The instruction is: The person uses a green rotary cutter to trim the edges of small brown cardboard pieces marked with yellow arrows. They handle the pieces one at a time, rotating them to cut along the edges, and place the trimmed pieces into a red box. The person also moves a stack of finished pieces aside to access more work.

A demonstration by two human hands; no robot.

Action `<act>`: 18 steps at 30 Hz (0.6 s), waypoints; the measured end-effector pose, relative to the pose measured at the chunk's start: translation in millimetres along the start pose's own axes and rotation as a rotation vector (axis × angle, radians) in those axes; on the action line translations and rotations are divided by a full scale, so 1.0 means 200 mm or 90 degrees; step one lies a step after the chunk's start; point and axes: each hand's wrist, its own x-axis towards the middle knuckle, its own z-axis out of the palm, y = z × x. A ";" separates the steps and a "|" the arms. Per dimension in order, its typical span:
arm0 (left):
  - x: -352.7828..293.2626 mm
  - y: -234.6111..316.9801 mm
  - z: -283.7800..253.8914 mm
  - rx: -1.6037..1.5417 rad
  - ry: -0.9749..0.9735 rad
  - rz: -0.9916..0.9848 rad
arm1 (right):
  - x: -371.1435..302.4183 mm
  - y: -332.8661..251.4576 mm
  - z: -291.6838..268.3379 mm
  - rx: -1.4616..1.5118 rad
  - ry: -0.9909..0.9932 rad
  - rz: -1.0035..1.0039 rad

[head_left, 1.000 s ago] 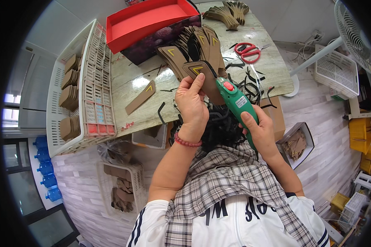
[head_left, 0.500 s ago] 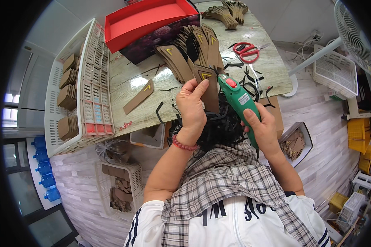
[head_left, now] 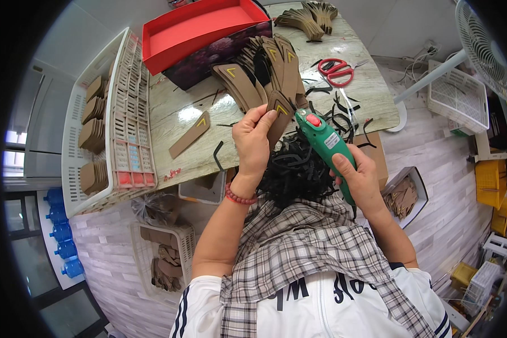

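Note:
My left hand (head_left: 253, 139) pinches a brown strap-shaped piece (head_left: 280, 115) with a yellow V mark near its rounded end. In my right hand (head_left: 356, 174) is a green electric cutter (head_left: 328, 137) with a red button, its tip close to the right edge of that piece. Below lies a heap of black trimmed strips (head_left: 298, 169) over my lap. Just beyond my left hand, a fanned pile of similar brown pieces (head_left: 236, 87) rests on the table, and a single brown piece (head_left: 190, 135) lies apart to the left.
A red open box (head_left: 208, 34) stands at the back. Red-handled scissors (head_left: 336, 72) and black scraps lie on the table (head_left: 203, 160). A white plastic crate (head_left: 132, 121) with brown stacks is at left. More bundles (head_left: 304, 21) sit at the far edge. A fan (head_left: 484, 50) stands right.
The held piece has turned, its lower end swinging left. My left hand has shifted slightly left and down. The cutter has moved a little down and left, its tip still near the piece.

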 end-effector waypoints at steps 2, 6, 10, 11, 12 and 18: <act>0.00 -0.02 -0.02 0.018 -0.019 -0.001 | 0.00 0.00 0.00 0.002 0.000 0.001; -0.02 0.01 0.00 0.006 -0.046 -0.042 | 0.00 0.01 0.00 0.002 0.002 0.000; -0.01 -0.01 -0.05 0.077 -0.099 -0.038 | 0.00 0.00 0.00 -0.007 -0.002 -0.004; 0.00 0.00 -0.06 0.094 -0.115 -0.034 | 0.00 0.00 0.00 -0.002 0.000 -0.001; 0.00 0.00 -0.07 0.111 -0.131 -0.030 | 0.01 0.01 0.00 0.004 0.003 0.001; 0.07 0.12 -0.15 0.221 -0.233 -0.064 | 0.02 0.00 -0.01 0.017 -0.006 0.019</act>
